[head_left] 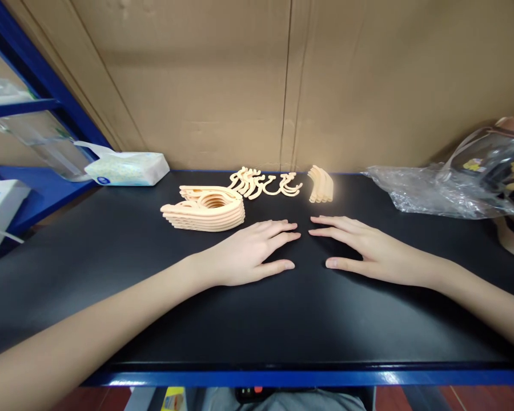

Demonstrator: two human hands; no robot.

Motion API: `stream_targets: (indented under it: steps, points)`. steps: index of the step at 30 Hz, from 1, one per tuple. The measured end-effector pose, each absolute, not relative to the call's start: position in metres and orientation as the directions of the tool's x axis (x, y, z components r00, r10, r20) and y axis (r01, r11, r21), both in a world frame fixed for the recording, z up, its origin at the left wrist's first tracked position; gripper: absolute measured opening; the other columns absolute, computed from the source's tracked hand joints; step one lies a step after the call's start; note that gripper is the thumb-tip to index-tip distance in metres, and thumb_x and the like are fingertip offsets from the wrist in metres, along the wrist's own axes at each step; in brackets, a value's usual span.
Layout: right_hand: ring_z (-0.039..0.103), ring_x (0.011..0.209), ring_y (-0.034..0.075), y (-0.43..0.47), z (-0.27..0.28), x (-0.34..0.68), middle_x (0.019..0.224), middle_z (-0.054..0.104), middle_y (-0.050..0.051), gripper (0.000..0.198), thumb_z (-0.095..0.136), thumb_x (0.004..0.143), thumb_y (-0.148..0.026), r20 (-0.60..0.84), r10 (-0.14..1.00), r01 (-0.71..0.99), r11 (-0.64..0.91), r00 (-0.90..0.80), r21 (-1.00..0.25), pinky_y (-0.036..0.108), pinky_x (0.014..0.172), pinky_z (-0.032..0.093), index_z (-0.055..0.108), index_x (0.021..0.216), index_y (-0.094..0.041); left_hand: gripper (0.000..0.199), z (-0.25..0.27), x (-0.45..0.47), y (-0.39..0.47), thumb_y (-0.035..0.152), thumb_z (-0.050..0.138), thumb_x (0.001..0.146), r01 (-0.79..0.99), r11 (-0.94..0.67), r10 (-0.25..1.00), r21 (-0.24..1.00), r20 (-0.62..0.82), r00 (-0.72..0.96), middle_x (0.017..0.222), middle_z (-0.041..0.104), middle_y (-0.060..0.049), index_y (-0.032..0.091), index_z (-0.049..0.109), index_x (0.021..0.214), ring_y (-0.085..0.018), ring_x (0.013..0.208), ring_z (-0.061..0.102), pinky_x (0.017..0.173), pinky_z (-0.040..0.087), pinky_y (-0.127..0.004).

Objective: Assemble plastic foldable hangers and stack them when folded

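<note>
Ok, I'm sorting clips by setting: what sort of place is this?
Probably a workbench, perhaps in a workshop: a black tabletop with a blue front edge, a stack of matching peach-coloured parts, and loose hook-shaped pieces grouped beside it.

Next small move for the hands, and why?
I'd probably slide the left hand back to the stack of plastic pieces and take the top one. Both it and the right hand are spread palm down over the black table, holding nothing. The stack sits just beyond the left hand, with its top piece uncovered.
</note>
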State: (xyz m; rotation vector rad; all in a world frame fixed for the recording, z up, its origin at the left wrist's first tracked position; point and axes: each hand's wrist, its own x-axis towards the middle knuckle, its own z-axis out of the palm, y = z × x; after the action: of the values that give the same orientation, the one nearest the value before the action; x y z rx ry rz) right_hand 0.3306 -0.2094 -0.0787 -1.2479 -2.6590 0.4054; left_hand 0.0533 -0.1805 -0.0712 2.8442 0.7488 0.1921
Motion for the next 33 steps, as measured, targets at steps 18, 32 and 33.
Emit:
stream_targets:
  steps: [18,32,33]
  points:
    - [0.050,0.125,0.025,-0.203,-0.076,0.322,0.138,0.054,0.009,0.044,0.041,0.096,-0.048,0.173,0.711,0.712,0.699,-0.682,-0.068,0.046,0.106,0.038,0.058,0.127,-0.022,0.050,-0.075,0.051,-0.180,0.047,0.045,0.096,0.467,-0.864,0.491,0.190,0.114,0.863,0.148,0.043,-0.008,0.020,0.048,0.137,-0.025,0.137,0.039,0.113,0.034,-0.041]
    - [0.065,0.078,0.030,-0.087,-0.051,0.330,0.089,0.071,0.013,0.045,0.050,0.085,-0.057,0.237,0.971,0.976,0.032,0.021,-0.217,0.039,0.065,0.046,0.057,0.105,-0.017,0.049,-0.075,0.049,-0.178,0.045,0.044,0.097,0.442,-0.880,0.466,0.174,0.135,0.874,0.147,0.044,-0.008,0.017,0.049,0.136,-0.023,0.136,0.040,0.114,0.033,-0.039]
    - [0.065,0.078,0.031,-0.083,-0.054,0.330,0.089,0.070,0.014,0.048,0.050,0.083,-0.060,0.229,0.972,0.976,0.006,0.045,-0.218,0.039,0.064,0.046,0.057,0.103,-0.017,0.049,-0.075,0.050,-0.178,0.045,0.044,0.097,0.441,-0.881,0.464,0.173,0.132,0.876,0.147,0.044,-0.008,0.017,0.049,0.136,-0.023,0.137,0.039,0.114,0.033,-0.039]
